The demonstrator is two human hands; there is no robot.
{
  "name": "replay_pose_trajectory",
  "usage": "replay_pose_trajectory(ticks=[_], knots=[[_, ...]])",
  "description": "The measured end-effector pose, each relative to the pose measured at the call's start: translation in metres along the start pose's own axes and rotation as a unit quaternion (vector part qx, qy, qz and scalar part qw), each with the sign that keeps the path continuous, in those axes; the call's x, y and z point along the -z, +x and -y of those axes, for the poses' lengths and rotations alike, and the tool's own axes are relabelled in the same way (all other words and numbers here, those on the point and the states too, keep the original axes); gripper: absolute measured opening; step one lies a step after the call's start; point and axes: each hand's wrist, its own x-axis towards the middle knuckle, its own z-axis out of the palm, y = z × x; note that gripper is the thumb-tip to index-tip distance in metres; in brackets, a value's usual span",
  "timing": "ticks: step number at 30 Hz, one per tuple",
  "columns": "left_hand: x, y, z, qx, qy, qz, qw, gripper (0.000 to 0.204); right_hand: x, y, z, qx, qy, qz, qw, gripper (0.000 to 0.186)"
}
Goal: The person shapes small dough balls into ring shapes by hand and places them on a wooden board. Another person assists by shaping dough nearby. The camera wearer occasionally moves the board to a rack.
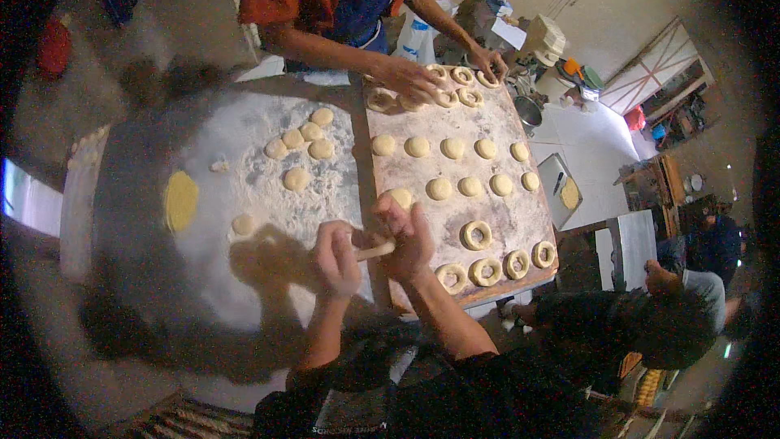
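Observation:
Between my two hands, above the near left edge of the wooden board (431,119), is a pale piece of dough (375,251), seen almost edge-on. My left hand (336,260) grips its left end with curled fingers. On its other end, my right hand (406,240) is closed, its fingers partly hiding the dough. Whether it has a hole cannot be made out. A dough ball (399,197) lies just beyond my right hand. Several dough rings, one a lone ring (477,236), rest on the near right part of the board. Two rows of dough balls (439,189) cross its middle.
Left of the board, a floured metal table (215,276) carries several dough balls (296,180) and a flat yellow piece (181,202). Opposite me, a co-worker's hands (410,80) work over rings at the board's far edge. Another person (666,317) is at the right, near a tray (561,193).

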Motion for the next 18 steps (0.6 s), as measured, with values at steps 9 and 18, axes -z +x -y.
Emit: replay_pose_trajectory(ticks=[9, 18], knots=[[-0.067, -0.030, -0.027, 0.125, 0.040, 0.048, 0.990, 0.029, 0.029, -0.045, 0.052, -0.071, -0.547, -0.031, 0.834, 0.047], [-0.091, -0.063, -0.022, 0.097, 0.063, 0.063, 0.991, 0.019, 0.042, -0.071, 0.077, -0.067, -0.484, 0.035, 0.872, 0.079]])
